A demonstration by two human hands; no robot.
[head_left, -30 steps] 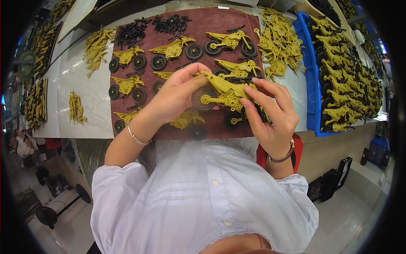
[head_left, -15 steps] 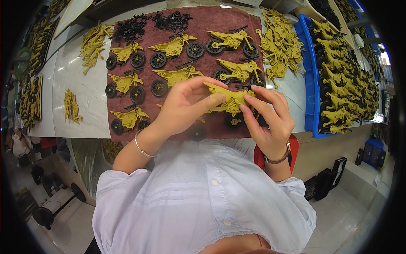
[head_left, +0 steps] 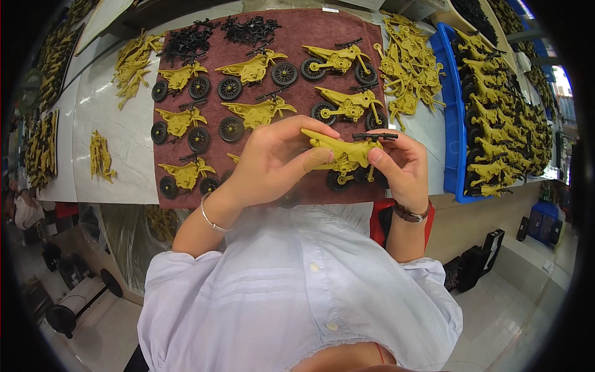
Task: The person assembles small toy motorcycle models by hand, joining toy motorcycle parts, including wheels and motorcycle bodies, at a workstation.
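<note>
Above the near right part of a maroon cloth (head_left: 297, 93), both hands hold a yellow toy motorcycle body (head_left: 347, 153). My left hand (head_left: 276, 152) is closed on its pointed tail, thumb on the near side. My right hand (head_left: 406, 167) pinches its front end, the thumb beside a black handlebar (head_left: 375, 136) that lies across the top of the body. Just past the hands lies a yellow toy motorcycle (head_left: 350, 105) with black wheels. Below the held body, other toy parts are partly hidden, so I cannot tell whether any wheel belongs to it.
Several partly built toy motorcycles (head_left: 251, 68) lie in rows on the cloth. Black small parts (head_left: 251, 30) are heaped at its far edge. Yellow parts lie in piles at the left (head_left: 133, 62) and right (head_left: 409, 62). A blue crate (head_left: 455, 124) at the right holds many toy motorcycles.
My right hand has shifted from fingertips touching the front of the body to a closer grip, thumb by the handlebar. The handlebar now shows plainly on top. My left hand keeps its hold.
</note>
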